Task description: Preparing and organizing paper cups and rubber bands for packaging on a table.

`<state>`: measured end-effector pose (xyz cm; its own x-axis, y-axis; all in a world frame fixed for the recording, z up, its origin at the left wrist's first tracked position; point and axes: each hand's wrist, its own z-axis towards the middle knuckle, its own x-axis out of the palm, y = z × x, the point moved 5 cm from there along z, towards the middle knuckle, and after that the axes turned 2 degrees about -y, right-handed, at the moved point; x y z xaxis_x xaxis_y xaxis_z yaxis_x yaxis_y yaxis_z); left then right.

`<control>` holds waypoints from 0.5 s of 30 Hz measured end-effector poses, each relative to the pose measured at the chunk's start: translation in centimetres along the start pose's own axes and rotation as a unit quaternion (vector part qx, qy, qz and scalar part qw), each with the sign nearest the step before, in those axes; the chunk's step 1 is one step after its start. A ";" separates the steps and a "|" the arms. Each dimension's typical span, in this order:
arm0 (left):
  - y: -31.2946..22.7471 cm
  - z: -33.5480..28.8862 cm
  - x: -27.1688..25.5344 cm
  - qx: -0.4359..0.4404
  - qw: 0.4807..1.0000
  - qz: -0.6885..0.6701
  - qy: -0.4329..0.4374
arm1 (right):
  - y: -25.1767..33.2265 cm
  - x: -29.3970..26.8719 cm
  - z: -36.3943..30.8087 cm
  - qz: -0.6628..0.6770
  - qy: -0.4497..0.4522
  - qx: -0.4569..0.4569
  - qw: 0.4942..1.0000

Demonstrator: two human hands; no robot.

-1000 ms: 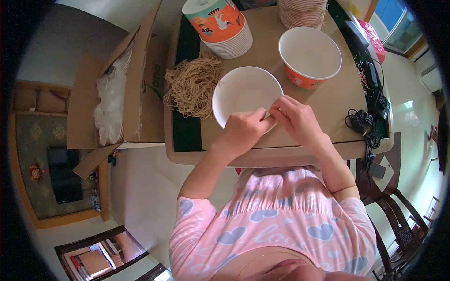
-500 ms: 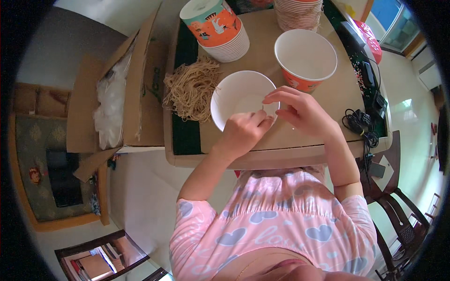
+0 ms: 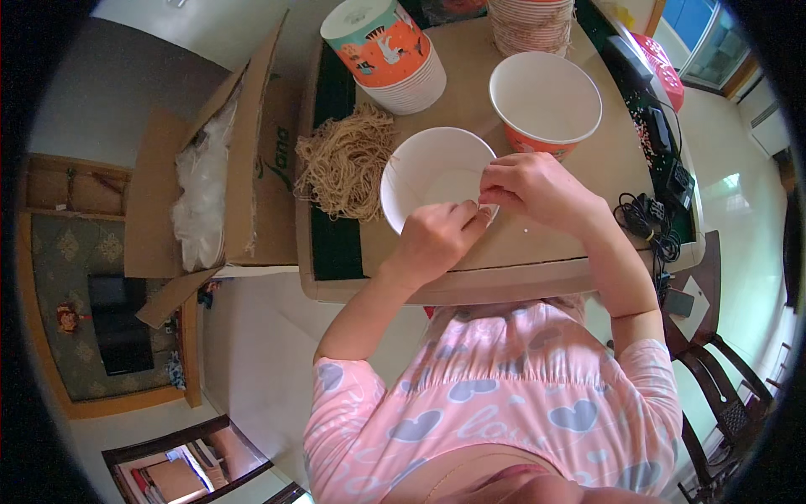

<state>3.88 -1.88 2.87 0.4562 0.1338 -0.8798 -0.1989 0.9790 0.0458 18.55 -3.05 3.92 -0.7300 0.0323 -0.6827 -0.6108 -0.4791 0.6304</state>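
A white-lined paper tub (image 3: 424, 155) stands near the table's front edge. At its near right rim, my left hand (image 3: 438, 241) and my right hand (image 3: 541, 186) meet, fingertips pinched together. A thin strand of string seems to run across the tub to them; its end is hidden by the fingers. Left of the tub lies a loose heap of beige string (image 3: 347, 164), partly against its wall. Behind my right hand, a second tub (image 3: 546, 92) with an orange printed outside stands upright, its mouth up.
Farther back are an upside-down stack of tubs (image 3: 390, 59) and another stack (image 3: 531, 29) with string on its sides. A cardboard box (image 3: 264, 168) of white plastic sits at the left. Black cables (image 3: 651, 223) and adapters line the right edge, near a red basket (image 3: 659, 71).
My right hand's fingers have come down and closed against the left fingertips at the tub's rim. The view has shifted slightly.
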 end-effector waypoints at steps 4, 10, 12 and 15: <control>0.1 0.0 -0.1 -0.014 1.000 -0.013 0.009 | -0.5 0.4 -0.5 -0.004 0.013 0.039 0.999; 0.5 -0.1 0.0 -0.062 0.997 -0.049 0.006 | -0.7 0.6 -1.4 0.092 -0.008 0.050 0.994; 0.7 -0.1 -0.1 -0.081 0.994 -0.069 -0.008 | -0.7 0.7 -1.7 0.110 -0.011 0.052 0.992; 1.0 0.0 -0.4 -0.119 0.984 -0.130 -0.012 | -1.0 1.3 -2.0 0.114 -0.013 0.042 0.992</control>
<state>3.52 -0.96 3.24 0.5379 -0.1094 -0.8359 -0.2691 0.9174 -0.2932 18.80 -4.32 1.68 -0.8592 -0.0457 -0.5096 -0.4514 -0.4011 0.7971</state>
